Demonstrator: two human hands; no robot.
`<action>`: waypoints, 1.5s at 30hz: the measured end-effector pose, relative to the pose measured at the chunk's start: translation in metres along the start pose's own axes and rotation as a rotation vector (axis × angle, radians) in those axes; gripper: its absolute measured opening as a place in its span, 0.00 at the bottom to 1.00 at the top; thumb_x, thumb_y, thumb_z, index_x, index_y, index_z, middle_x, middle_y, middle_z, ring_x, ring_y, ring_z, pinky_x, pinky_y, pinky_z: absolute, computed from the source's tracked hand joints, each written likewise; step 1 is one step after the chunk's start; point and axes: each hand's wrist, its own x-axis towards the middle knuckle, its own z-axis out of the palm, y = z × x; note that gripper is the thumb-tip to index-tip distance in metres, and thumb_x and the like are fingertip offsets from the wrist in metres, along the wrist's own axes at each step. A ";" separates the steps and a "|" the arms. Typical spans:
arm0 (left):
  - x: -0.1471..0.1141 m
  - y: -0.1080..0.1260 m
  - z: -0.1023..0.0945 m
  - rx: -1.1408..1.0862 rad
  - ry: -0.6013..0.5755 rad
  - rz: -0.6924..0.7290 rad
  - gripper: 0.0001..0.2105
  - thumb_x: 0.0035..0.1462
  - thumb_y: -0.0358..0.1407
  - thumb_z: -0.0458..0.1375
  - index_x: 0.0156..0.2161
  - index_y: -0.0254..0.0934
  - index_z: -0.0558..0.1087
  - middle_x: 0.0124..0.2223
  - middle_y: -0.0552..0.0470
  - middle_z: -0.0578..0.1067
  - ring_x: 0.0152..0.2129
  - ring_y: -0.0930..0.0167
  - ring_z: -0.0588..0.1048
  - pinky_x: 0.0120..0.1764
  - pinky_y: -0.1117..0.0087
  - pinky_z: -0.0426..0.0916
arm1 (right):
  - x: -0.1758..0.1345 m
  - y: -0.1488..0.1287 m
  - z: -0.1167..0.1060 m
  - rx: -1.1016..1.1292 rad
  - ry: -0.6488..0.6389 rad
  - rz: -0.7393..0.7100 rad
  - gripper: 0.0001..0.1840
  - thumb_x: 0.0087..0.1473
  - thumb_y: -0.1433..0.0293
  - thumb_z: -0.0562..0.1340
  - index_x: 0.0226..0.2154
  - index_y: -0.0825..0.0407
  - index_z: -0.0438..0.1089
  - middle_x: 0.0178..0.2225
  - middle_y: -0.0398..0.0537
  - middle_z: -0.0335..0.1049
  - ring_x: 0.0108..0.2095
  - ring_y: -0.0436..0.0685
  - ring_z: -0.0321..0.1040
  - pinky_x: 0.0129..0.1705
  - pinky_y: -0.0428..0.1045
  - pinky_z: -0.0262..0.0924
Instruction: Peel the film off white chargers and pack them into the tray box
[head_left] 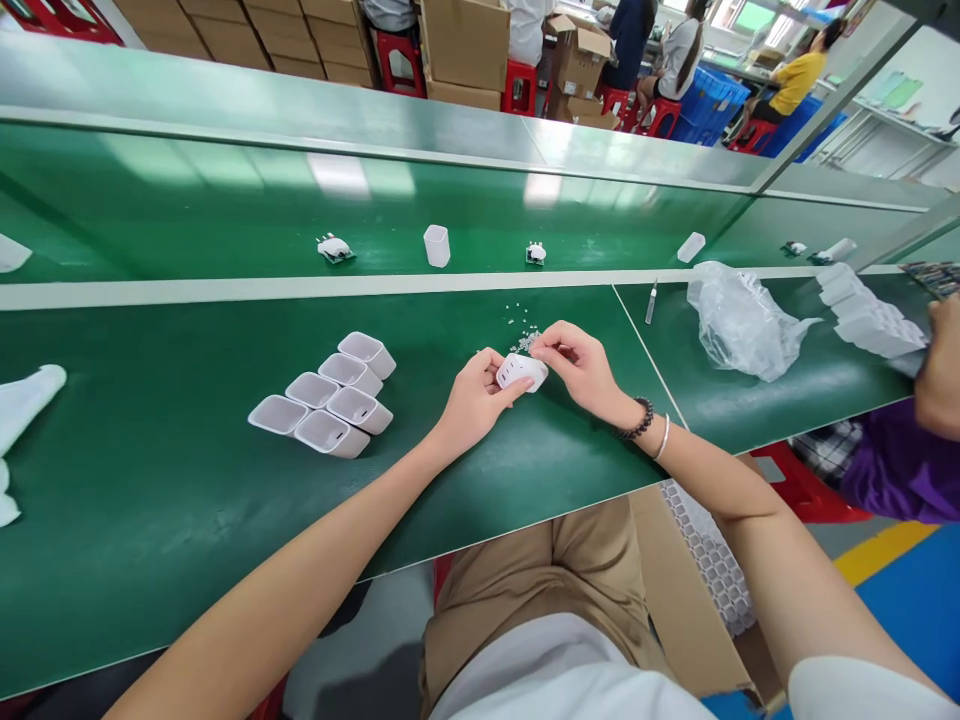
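Centrally, the left hand (474,398) curls its fingers around a white, rounded-box plastic housing (523,373) over a glossy green tabletop (487,510) — the right hand (576,366), thumb and fingertips close together, is at the housing's right end, near small translucent pieces (528,341); whether it grips one cannot be told — six white open-topped plastic shells (311,390) lie left

A glossy green tabletop (187,520) with a thin white line (651,358) across it carries a tight, staggered cluster of open white plastic cases (330,390) on the left. Near its middle lies a loose scatter of tiny whitish pieces (527,341). Right of the line lie a slim pen-like tool (651,303) and a crumpled translucent plastic bag (750,322), with more white plastic cases (870,312) grouped beyond the bag.
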 end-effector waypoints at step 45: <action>-0.011 0.010 0.009 -0.042 -0.062 -0.156 0.17 0.49 0.40 0.69 0.41 0.34 0.74 0.36 0.51 0.73 0.23 0.75 0.73 0.23 0.73 0.65 | -0.008 -0.008 0.004 0.448 -0.261 0.486 0.17 0.50 0.60 0.74 0.25 0.53 0.70 0.25 0.40 0.67 0.27 0.48 0.63 0.28 0.45 0.55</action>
